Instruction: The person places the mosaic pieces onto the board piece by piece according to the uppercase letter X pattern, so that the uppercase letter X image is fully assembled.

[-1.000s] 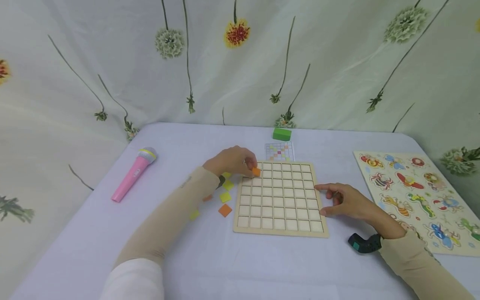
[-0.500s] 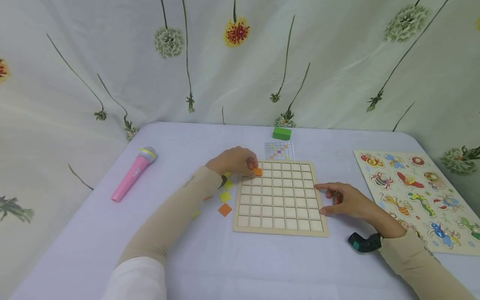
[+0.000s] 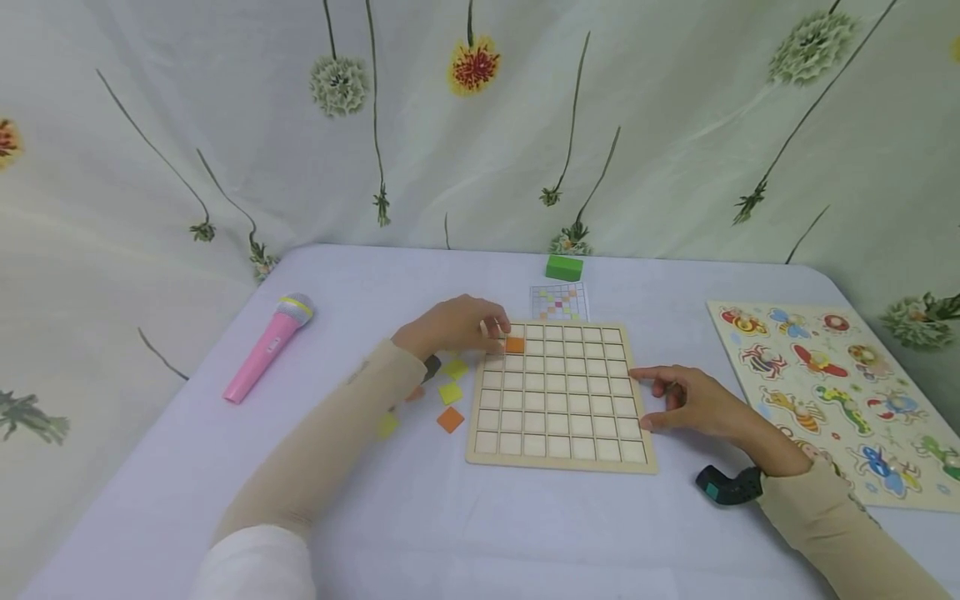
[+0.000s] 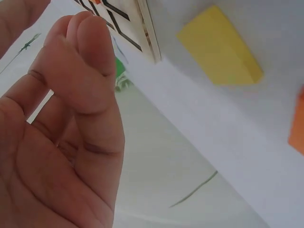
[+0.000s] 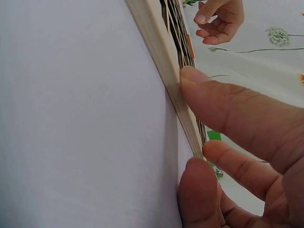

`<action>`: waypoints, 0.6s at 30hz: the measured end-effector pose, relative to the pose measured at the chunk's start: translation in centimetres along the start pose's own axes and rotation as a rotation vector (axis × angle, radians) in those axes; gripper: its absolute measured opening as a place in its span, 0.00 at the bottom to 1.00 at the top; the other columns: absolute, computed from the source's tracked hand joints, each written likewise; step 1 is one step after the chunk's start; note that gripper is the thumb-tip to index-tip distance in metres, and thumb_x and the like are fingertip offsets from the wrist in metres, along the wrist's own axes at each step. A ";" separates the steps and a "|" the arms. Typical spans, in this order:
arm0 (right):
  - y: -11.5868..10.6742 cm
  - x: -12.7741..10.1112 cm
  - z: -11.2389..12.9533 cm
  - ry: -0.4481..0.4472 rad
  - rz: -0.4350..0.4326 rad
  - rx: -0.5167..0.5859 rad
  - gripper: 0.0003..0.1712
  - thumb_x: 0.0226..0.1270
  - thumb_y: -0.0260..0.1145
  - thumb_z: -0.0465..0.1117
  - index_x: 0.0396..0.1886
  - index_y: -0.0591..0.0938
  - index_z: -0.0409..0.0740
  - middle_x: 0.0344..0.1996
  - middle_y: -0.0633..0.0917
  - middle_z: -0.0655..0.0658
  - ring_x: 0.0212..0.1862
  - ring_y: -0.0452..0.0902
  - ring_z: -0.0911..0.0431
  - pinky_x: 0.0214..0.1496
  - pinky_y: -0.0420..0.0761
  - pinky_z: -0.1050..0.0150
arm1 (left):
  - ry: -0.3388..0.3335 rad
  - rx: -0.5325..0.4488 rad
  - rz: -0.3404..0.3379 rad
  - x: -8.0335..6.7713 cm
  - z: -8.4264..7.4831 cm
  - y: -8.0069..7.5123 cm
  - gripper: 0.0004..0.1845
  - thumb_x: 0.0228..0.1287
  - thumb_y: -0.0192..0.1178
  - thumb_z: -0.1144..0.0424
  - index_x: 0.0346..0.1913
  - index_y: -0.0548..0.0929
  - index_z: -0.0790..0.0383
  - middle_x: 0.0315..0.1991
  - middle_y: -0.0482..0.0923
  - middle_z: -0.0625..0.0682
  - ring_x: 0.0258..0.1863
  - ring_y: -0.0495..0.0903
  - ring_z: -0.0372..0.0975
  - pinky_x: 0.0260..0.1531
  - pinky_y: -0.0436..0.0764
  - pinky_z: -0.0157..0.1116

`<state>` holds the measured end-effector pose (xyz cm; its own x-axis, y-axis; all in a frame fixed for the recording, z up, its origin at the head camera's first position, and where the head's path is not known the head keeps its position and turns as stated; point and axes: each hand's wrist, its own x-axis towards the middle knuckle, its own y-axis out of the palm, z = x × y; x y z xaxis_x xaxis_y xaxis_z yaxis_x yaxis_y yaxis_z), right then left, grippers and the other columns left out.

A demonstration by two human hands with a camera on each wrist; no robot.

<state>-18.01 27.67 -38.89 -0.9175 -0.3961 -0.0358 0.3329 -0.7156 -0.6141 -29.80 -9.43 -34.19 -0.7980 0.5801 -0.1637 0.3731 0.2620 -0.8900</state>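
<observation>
A wooden grid board [image 3: 562, 467] lies in the middle of the table. One orange square tile [image 3: 515, 345] sits in a cell near its far left corner. Just left of that tile hovers my left hand [image 3: 457, 323], its fingers loosely bent; the left wrist view shows nothing between them. At the board's right side my right hand [image 3: 693, 404] rests its thumb and straight index finger against the edge, the other fingers folded. Loose tiles lie left of the board, among them a yellow tile [image 3: 451, 393] and an orange tile [image 3: 450, 420]; the left forearm partly covers the group.
Behind the board are a printed pattern card [image 3: 558, 302] and a green block [image 3: 564, 267]. A pink toy microphone [image 3: 266, 354] lies at the left. An insect puzzle board [image 3: 847, 400] occupies the right side, close to the right forearm. A floral cloth hangs behind the table.
My left hand has let go of the orange tile, which stays in a cell of the board, and has drawn back a little to the left. The right hand has not moved.
</observation>
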 end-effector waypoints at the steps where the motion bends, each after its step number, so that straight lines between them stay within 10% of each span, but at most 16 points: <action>1: 0.0 0.0 0.0 0.000 -0.001 0.003 0.41 0.59 0.83 0.33 0.70 0.77 0.25 0.41 0.76 0.44 0.32 0.69 0.58 0.34 0.70 0.66 | 0.018 0.005 -0.013 -0.5 0.2 -0.1 0.13 0.72 0.72 0.58 0.56 0.87 0.51 0.49 0.87 0.46 0.51 0.80 0.44 0.56 0.78 0.45; 13: 0.0 0.0 0.2 0.010 0.007 0.005 0.41 0.60 0.83 0.32 0.70 0.76 0.25 0.42 0.76 0.44 0.32 0.68 0.58 0.34 0.70 0.66 | 0.165 -0.094 -0.146 -7.4 2.2 -1.5 0.15 0.73 0.71 0.64 0.60 0.87 0.58 0.48 0.87 0.47 0.48 0.86 0.42 0.53 0.84 0.47; 18: 0.0 -0.1 0.3 0.014 0.010 0.002 0.41 0.60 0.82 0.32 0.71 0.76 0.24 0.42 0.76 0.44 0.32 0.68 0.58 0.34 0.70 0.66 | 0.132 -0.238 -0.086 -9.8 3.8 -1.8 0.17 0.74 0.68 0.66 0.63 0.87 0.59 0.47 0.87 0.46 0.50 0.83 0.43 0.55 0.83 0.47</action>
<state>-17.91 27.55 -38.66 -0.9169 -0.3954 -0.0533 0.3429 -0.7126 -0.6121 -24.44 -18.47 -32.62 -0.7686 0.6394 -0.0209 0.4198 0.4794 -0.7706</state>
